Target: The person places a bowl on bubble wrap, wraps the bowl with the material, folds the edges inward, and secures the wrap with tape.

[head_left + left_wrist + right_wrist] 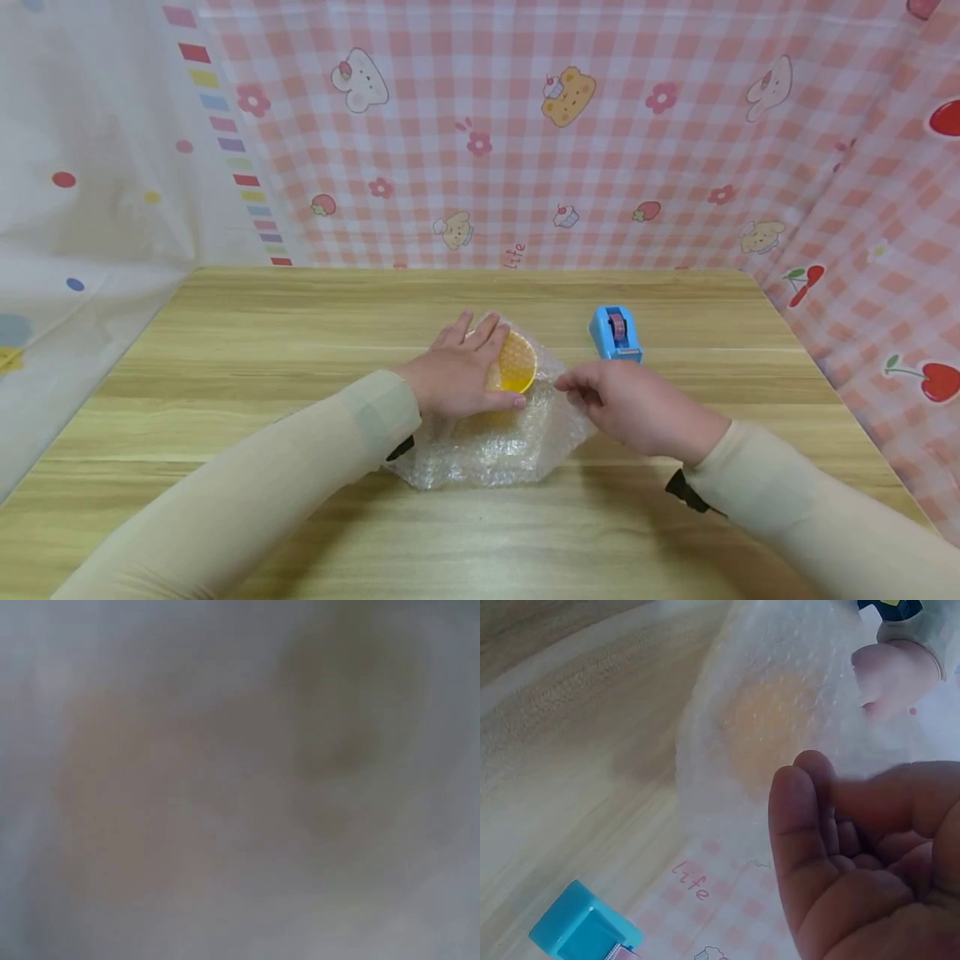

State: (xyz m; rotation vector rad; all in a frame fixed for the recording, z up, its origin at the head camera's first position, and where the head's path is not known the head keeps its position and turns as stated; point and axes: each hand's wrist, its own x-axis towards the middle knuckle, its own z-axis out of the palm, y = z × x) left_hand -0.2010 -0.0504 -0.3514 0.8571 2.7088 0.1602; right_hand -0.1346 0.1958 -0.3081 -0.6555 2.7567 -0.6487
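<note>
A sheet of clear bubble wrap point(487, 458) lies on the wooden table, with a round yellow thing point(517, 363) showing through it. Across the yellow thing's left part my left hand point(461, 371) rests with fingers spread and fairly straight. At the wrap's right edge my right hand point(630, 404) pinches the film between thumb and fingertips. From the right wrist, the bubble wrap point(712, 750) appears raised, the yellow shape blurred behind it, with my right hand point(870, 855) in front. Only blurred patches show in the left wrist view.
A blue tape dispenser point(617, 335) with a pink roll stands just beyond my right hand. The wooden table point(225, 350) ends at a pink checked cloth point(480, 167) behind and on the right. A white dotted cloth point(90, 208) hangs on the left.
</note>
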